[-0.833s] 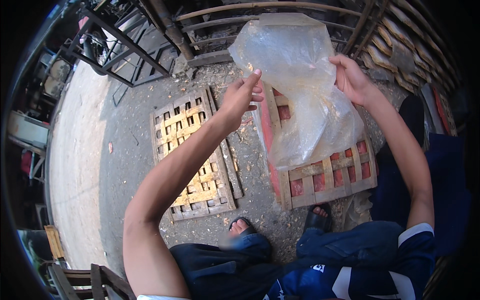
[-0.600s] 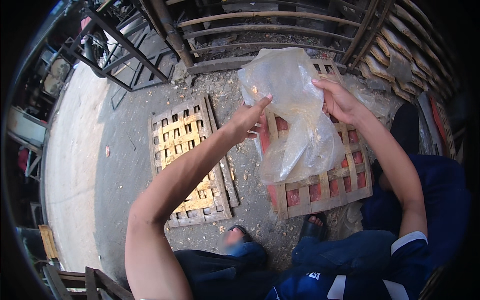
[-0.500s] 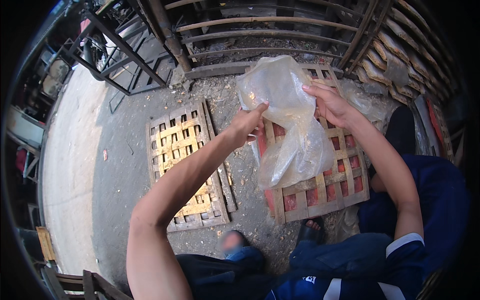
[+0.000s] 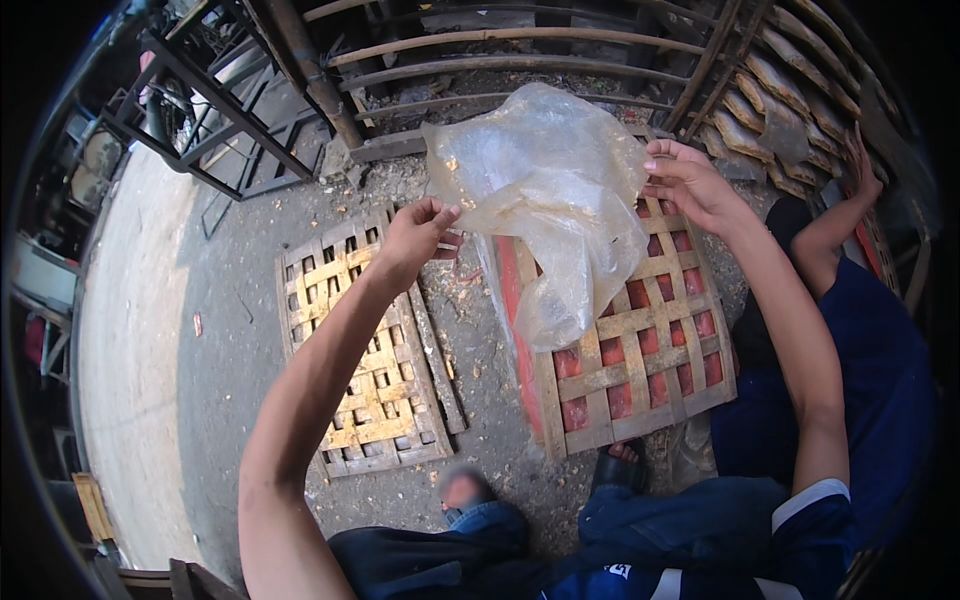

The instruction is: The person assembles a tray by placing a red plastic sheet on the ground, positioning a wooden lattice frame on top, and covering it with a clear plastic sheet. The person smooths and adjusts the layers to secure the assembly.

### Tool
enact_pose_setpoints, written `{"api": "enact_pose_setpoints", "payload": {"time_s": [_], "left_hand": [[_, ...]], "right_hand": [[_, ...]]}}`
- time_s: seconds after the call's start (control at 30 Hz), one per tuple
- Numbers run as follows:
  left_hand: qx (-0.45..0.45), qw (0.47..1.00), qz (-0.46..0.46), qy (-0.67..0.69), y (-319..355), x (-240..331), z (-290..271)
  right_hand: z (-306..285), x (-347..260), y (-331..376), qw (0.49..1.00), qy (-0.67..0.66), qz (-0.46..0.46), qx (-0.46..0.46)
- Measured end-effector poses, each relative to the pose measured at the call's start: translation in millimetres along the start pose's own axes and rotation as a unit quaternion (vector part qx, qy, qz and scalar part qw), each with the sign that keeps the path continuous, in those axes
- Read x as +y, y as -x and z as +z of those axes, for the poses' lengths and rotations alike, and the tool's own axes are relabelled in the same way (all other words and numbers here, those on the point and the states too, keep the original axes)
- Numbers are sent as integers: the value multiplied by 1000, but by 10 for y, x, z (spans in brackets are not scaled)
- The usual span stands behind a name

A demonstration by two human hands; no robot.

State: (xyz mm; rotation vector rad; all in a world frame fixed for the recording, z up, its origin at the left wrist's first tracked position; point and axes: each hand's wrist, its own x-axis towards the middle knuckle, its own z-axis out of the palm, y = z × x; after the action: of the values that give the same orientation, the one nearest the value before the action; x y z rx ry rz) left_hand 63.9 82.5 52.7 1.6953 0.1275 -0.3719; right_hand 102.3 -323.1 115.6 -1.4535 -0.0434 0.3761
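Observation:
A crumpled, translucent plastic sheet [image 4: 545, 165] hangs spread between my two hands. My left hand [image 4: 420, 235] pinches its left edge between thumb and fingers. On the opposite edge, my right hand [image 4: 690, 183] grips the plastic the same way. Beneath the sheet lies a woven slatted panel [image 4: 640, 345] with red material showing through its gaps; the sheet hides its upper left part. Left of it, a second woven slatted panel [image 4: 370, 370], yellowish and partly overlapping another, rests on the ground.
Behind the panels stands a rail fence [image 4: 520, 60]. Dark metal frames [image 4: 215, 120] are at the far left. Stacked pale-edged slabs [image 4: 790, 90] fill the far right. Another person in dark blue [image 4: 850, 370] is close at my right, an arm [image 4: 840, 220] reaching toward the stack.
My hands have moved apart, the left one leftward, and the plastic sheet is spread wider and raised. The other person's arm has come into view at the right.

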Motion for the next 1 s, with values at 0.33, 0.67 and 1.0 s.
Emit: {"api": "enact_pose_setpoints", "payload": {"time_s": [0.33, 0.67, 1.0], "left_hand": [[-7, 997, 74, 28, 20, 254, -333], [30, 991, -58, -117, 111, -15, 216], [1, 998, -29, -64, 112, -119, 444]], "right_hand": [[-221, -433, 133, 998, 57, -5, 25], [-253, 120, 236, 979, 176, 78, 72], [-601, 536, 357, 946, 283, 80, 136]]}}
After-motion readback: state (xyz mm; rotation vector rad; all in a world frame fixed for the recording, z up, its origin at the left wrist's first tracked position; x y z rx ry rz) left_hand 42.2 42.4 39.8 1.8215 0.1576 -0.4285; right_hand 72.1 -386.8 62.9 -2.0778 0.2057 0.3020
